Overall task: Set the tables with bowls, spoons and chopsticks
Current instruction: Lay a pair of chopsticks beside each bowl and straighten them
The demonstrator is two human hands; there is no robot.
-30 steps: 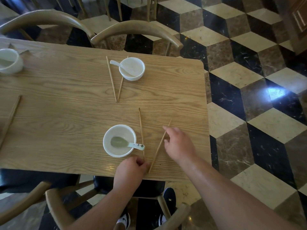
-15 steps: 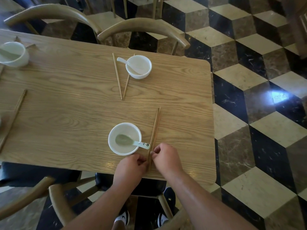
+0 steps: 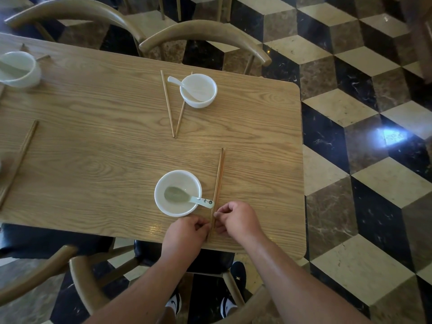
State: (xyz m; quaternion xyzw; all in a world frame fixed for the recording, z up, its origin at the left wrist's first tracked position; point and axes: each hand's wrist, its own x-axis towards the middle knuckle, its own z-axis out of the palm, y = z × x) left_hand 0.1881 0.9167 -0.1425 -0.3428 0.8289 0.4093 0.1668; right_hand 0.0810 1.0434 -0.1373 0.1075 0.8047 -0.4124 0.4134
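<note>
On the wooden table [image 3: 98,146], a white bowl [image 3: 178,193] near the front edge holds a pale spoon [image 3: 184,198], its handle sticking out to the right. Just right of it a pair of wooden chopsticks [image 3: 219,176] lies side by side, pointing away from me. My left hand [image 3: 187,232] and my right hand [image 3: 236,219] pinch the near ends of that pair from either side. Farther back stands a second white bowl [image 3: 198,90] with a white spoon [image 3: 177,82], and chopsticks [image 3: 174,108] in a V shape to its left.
A third bowl [image 3: 19,69] sits at the table's far left, with more chopsticks [image 3: 19,160] along the left side. Curved wooden chairs [image 3: 205,33] stand behind the table and one below my arms. Checkered stone floor [image 3: 362,136] lies to the right.
The near chopsticks lay spread apart a second ago; both hands have brought them together into a parallel pair beside the bowl. The view has shifted slightly.
</note>
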